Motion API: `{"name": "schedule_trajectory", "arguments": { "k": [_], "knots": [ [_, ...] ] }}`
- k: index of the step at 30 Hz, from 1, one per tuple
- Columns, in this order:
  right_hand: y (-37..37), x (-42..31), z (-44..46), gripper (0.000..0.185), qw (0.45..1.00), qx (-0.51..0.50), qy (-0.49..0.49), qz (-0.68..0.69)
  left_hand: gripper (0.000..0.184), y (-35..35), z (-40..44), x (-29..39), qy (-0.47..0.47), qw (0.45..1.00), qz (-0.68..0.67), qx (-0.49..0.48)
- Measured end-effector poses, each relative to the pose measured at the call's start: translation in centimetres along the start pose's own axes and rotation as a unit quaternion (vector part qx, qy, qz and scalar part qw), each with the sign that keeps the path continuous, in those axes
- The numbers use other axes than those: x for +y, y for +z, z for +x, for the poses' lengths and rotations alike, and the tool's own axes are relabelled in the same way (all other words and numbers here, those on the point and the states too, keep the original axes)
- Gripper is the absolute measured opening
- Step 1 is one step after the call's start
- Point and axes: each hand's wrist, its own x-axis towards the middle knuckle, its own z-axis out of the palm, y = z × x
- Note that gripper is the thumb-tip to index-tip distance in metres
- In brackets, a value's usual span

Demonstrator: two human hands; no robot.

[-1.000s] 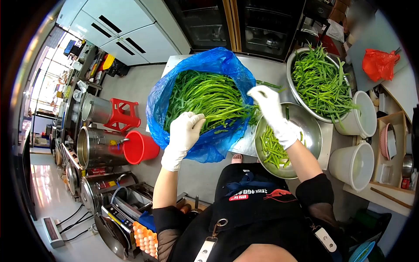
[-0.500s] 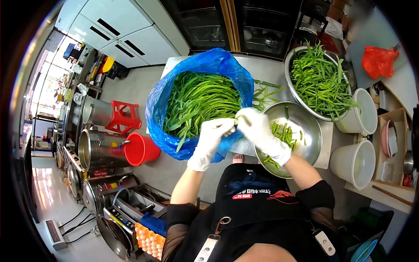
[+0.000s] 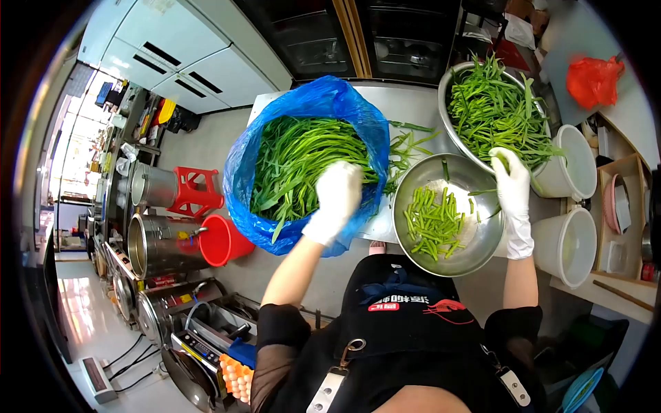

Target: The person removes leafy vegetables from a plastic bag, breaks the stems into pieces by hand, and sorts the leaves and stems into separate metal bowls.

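A blue plastic bag (image 3: 237, 172) full of long leafy water spinach (image 3: 303, 151) stands on the table. My left hand (image 3: 339, 195), in a white glove, is over the greens at the bag's near side; blur and its back hide the fingers. At the rim of a large metal basin (image 3: 446, 113) heaped with water spinach (image 3: 492, 107), my gloved right hand (image 3: 513, 196) is closed round a water spinach stalk (image 3: 484, 192), whose end sticks out to the left. Short cut stem pieces (image 3: 434, 224) lie in the steel bowl (image 3: 485, 237) between my hands.
Loose leaves (image 3: 406, 148) lie on the steel table (image 3: 406, 103). White buckets (image 3: 568, 251) stand at right. A red bucket (image 3: 224, 241), a red stool (image 3: 193, 193) and metal pots (image 3: 162, 244) are at left. A red bag (image 3: 594, 81) is at upper right.
My hands were together above the bag's near edge. The left has moved over the greens in the bag, the right across to the large basin. More stem pieces show in the bowl.
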Motion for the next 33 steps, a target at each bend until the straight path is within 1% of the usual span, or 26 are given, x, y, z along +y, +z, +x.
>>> {"name": "schedule_trajectory", "arguments": {
  "k": [1,2,3,5,8,11,13,14,15,17,18,20,23,24,25,27,28,31,33],
  "knots": [
    [0.5,0.1,-0.4,0.019,0.999,-0.014,0.03,0.009,0.009,0.1,0.8,-1.9,0.006,0.999,0.043,0.026],
    [1.4,-0.4,-1.1,0.017,0.995,-0.052,0.075,0.036,0.009,1.1,1.7,-4.9,0.031,0.989,0.143,-0.014],
    [2.2,0.3,-1.4,0.017,0.996,-0.054,0.048,0.05,0.009,2.1,1.5,-6.1,0.038,0.987,0.155,-0.021],
    [3.0,0.3,-1.8,0.017,0.994,-0.078,0.027,0.068,0.009,2.6,1.4,-7.3,0.08,0.977,0.182,-0.079],
    [3.7,-0.3,-2.2,0.017,0.993,-0.102,0.028,0.06,0.008,2.6,0.9,-8.3,0.1,0.98,0.155,-0.076],
    [3.7,-0.9,-2.3,0.018,0.992,-0.112,0.027,0.054,0.009,-3.1,1.4,-7.6,0.073,0.987,0.121,-0.08],
    [3.9,-0.6,-2.2,0.018,0.993,-0.113,0.01,0.044,0.009,-7.5,1.7,-7.2,0.053,0.997,0.059,-0.008],
    [4.2,-0.4,-2.2,0.018,0.991,-0.119,0.019,0.052,0.01,-9.4,1.6,-7.2,0.03,0.998,0.043,0.038],
    [4.8,-0.2,-2.2,0.018,0.991,-0.124,0.015,0.056,0.007,-11.0,1.5,-6.9,-0.013,0.998,-0.008,0.061],
    [5.8,0.2,-2.2,0.018,0.989,-0.133,0.006,0.064,0.008,-11.4,0.5,-7.7,-0.023,0.998,-0.042,0.049],
    [6.2,-0.8,-2.2,0.018,0.986,-0.153,0.029,0.065,0.009,-11.7,0.0,-6.9,-0.036,0.997,-0.047,0.051],
    [7.1,-3.9,-2.2,0.022,0.965,-0.201,0.067,0.153,0.009,-12.1,-0.4,-5.5,-0.057,0.994,-0.07,0.063],
    [9.1,-7.2,-2.4,0.022,0.932,-0.23,0.08,0.27,0.013,-12.2,-1.2,-4.2,-0.038,0.988,-0.1,0.113],
    [10.3,-7.5,-2.1,0.02,0.933,-0.23,0.064,0.271,0.017,-12.4,-1.3,-3.6,-0.023,0.987,-0.091,0.134],
    [10.5,-9.0,-2.0,0.019,0.916,-0.23,0.099,0.313,0.018,-12.3,-1.6,-3.1,-0.023,0.984,-0.094,0.147],
    [11.0,-10.8,-1.5,0.017,0.864,-0.245,0.187,0.398,0.019,-12.2,-2.1,-2.2,-0.009,0.983,-0.064,0.169],
    [11.0,-11.5,-1.2,0.016,0.847,-0.253,0.195,0.424,0.02,-11.8,-2.3,-2.2,0.012,0.981,-0.055,0.186],
    [11.6,-12.3,-0.3,0.017,0.838,-0.278,0.232,0.409,0.022,-11.5,-2.7,-1.3,0.051,0.976,-0.043,0.208],
    [12.2,-12.0,-0.1,0.016,0.841,-0.269,0.235,0.406,0.023,-11.2,-3.1,-1.0,0.051,0.976,-0.049,0.208]
  ]
}}
